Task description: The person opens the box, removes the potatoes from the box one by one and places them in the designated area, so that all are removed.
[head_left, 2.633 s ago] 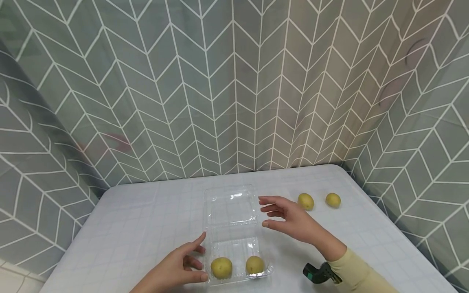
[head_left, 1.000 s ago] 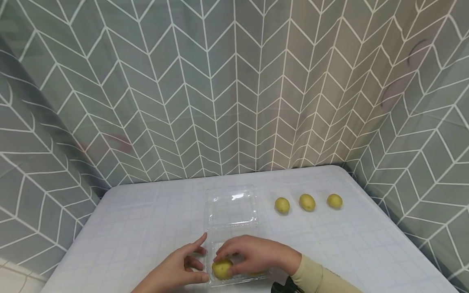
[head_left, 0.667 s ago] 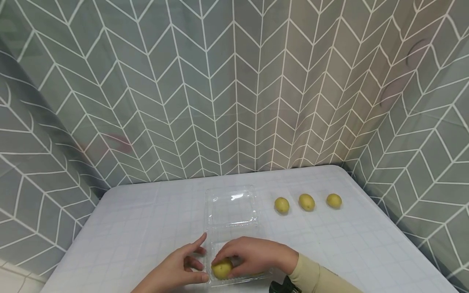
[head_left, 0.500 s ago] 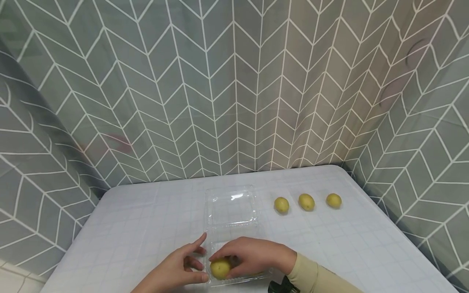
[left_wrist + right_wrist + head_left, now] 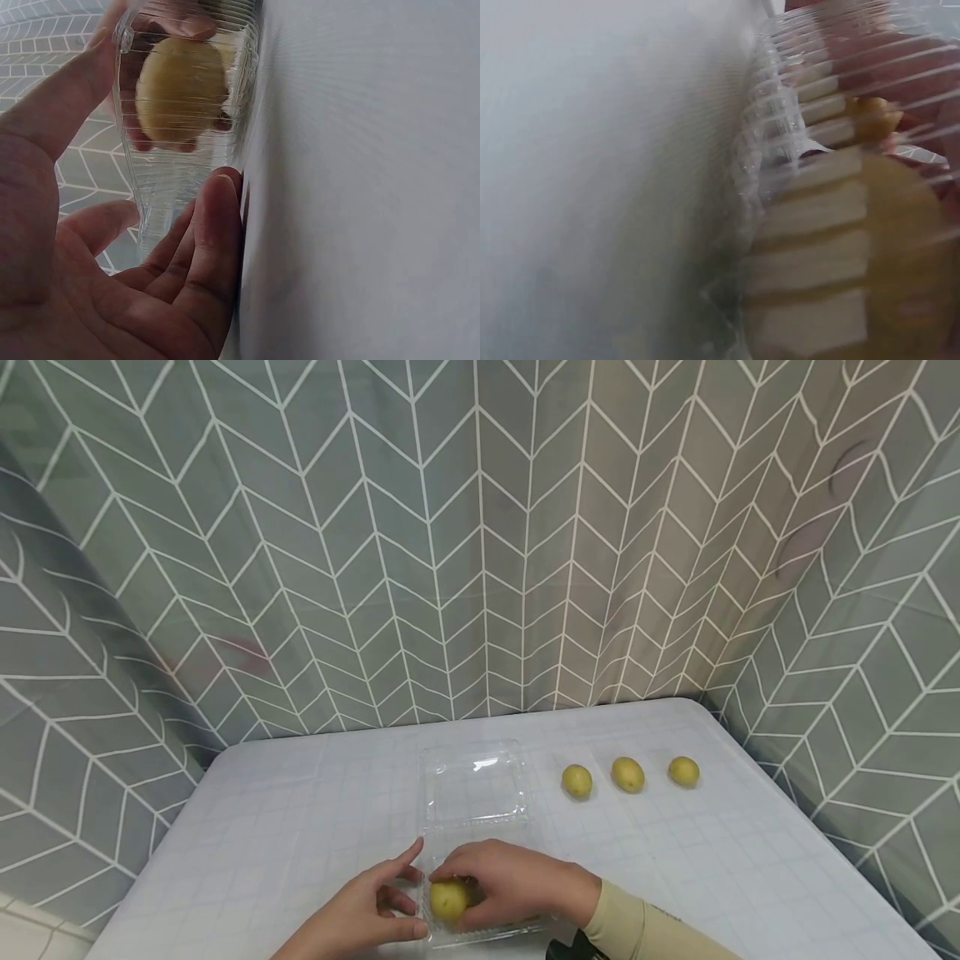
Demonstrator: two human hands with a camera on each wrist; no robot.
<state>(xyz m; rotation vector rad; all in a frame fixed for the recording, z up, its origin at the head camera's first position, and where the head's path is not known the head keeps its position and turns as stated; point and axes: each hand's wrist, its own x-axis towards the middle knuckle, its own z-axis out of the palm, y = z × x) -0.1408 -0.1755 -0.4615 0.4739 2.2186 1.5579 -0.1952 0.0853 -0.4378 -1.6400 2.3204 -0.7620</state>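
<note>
A clear plastic clamshell container (image 5: 487,937) lies unfolded on the table, its lid (image 5: 474,785) flat toward the back. My right hand (image 5: 510,881) reaches over the base and grips a yellow lemon (image 5: 448,900) in its left part. That lemon also shows through the ribbed wall in the left wrist view. Another lemon (image 5: 900,255) fills the foreground of the right wrist view; from the head, my right hand mostly hides it. My left hand (image 5: 363,906) touches the container's left side, thumb and fingers spread along the wall, holding no lemon.
Three more lemons sit in a row at the back right of the white-clothed table (image 5: 300,827): the left one (image 5: 577,781), the middle one (image 5: 627,774) and the right one (image 5: 683,771). A grey patterned curtain (image 5: 480,543) surrounds the table's back and sides.
My right hand has come from beside the lid into the container's base and taken hold of the left lemon, which has shifted slightly backward. My left hand has stayed at the container's side.
</note>
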